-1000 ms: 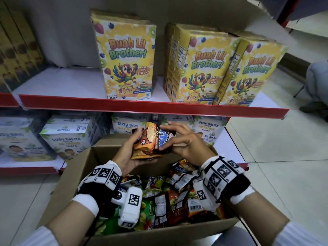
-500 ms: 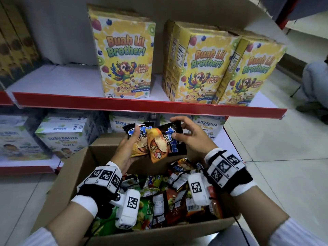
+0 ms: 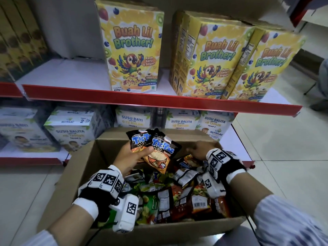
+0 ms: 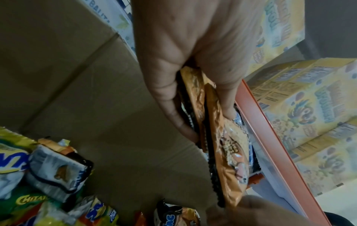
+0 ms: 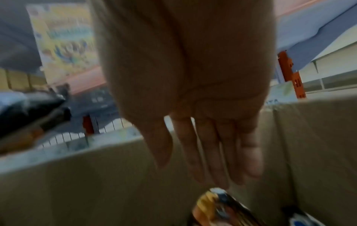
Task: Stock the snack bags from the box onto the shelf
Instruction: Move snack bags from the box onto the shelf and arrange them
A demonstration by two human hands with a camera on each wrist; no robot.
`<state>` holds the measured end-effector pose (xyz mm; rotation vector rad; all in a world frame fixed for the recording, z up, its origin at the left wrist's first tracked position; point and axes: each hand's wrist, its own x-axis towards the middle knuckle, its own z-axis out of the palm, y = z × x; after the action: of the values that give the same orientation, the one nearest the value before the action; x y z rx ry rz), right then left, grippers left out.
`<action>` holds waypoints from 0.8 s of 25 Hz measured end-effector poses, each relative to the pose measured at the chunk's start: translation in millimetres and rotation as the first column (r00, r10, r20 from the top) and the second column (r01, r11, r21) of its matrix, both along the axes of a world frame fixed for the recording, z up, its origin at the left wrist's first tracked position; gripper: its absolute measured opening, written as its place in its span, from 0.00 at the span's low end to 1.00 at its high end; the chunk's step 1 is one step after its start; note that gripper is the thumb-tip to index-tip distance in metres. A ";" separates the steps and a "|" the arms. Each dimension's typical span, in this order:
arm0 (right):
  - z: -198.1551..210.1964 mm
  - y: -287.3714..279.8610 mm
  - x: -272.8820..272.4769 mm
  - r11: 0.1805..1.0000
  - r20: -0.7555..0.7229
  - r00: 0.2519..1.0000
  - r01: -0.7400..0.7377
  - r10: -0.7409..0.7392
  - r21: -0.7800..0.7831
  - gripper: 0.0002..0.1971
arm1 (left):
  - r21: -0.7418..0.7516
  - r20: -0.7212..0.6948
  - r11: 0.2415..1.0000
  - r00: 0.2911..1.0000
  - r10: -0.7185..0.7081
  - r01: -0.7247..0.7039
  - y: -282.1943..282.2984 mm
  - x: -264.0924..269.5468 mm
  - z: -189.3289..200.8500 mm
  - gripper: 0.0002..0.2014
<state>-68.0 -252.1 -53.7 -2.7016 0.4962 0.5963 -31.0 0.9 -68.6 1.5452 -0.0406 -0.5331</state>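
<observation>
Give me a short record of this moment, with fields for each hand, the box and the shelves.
left hand: left hand grips two Tic Tac bags above the box
right hand: right hand holds nothing, fingers straight, reaching down into the box
box: cardboard box open, many snack bags inside
upper shelf: upper shelf holds cereal boxes, with bare space on its left
lower shelf: milk boxes
</observation>
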 end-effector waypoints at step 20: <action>50.2 5.5 -13.1 0.670 0.298 0.830 0.117 -0.471 0.733 0.11 | -0.186 -0.135 0.893 0.911 0.389 -0.409 2.6 2.4 -6.6 0.28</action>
<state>-81.1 -246.6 -3.5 -1.8662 0.4566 -0.0124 -28.6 3.5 -75.2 1.2713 0.2822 -0.2618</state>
